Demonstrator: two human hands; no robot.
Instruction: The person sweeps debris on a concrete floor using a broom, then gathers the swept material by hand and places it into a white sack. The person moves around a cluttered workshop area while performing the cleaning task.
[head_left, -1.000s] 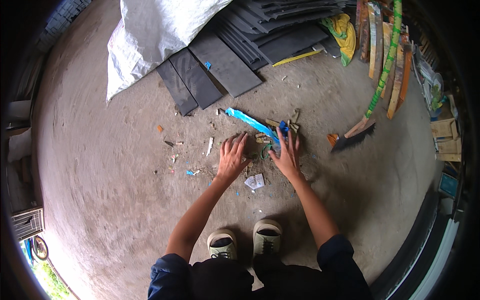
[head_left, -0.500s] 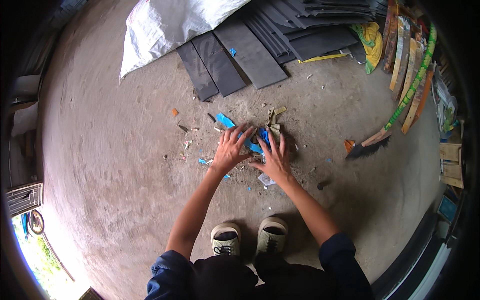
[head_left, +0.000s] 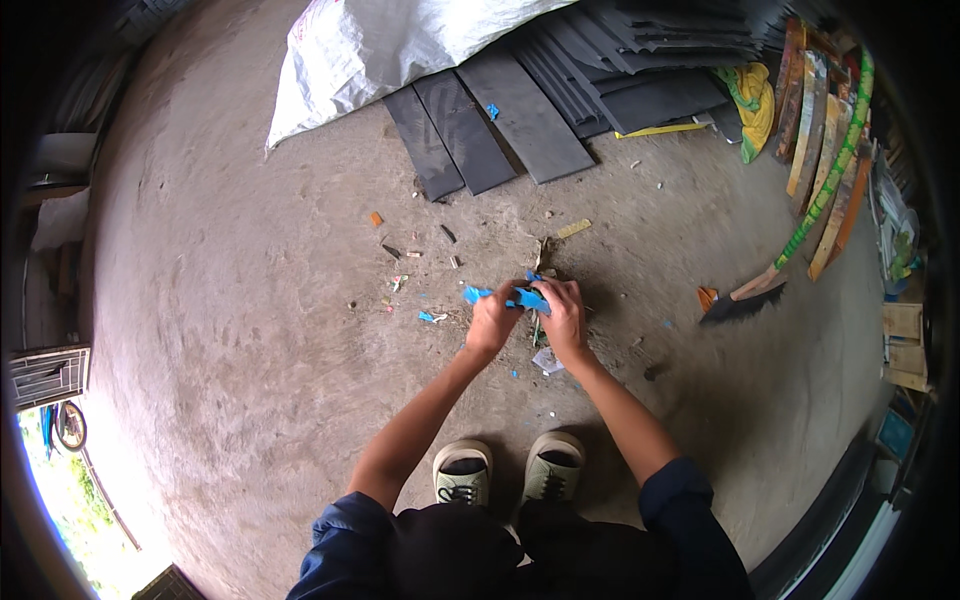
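Observation:
My left hand (head_left: 493,324) and my right hand (head_left: 563,318) are close together over a small litter pile in front of my shoes. Both are closed on torn blue scraps (head_left: 532,299), which stick out between and beside the fingers; whatever else they grip is hidden. Dry brownish bits (head_left: 541,254) lie just beyond the right hand, with a yellowish strip (head_left: 574,228) farther off. A clear plastic piece (head_left: 546,361) rests by my right wrist. To the left lie a small blue-and-white scrap (head_left: 432,317), a black piece (head_left: 448,234) and an orange scrap (head_left: 376,218).
A broom (head_left: 745,303) with a green-wrapped handle leans at the right, near curved wooden strips (head_left: 806,130). Black flat sheets (head_left: 525,120) and a white sack (head_left: 370,70) are at the far side. My shoes (head_left: 463,473) stand on the concrete floor below the pile.
My spread hands have closed around the blue scraps and gathered them up. The yellowish strip now lies apart from the brownish bits. The view has shifted slightly.

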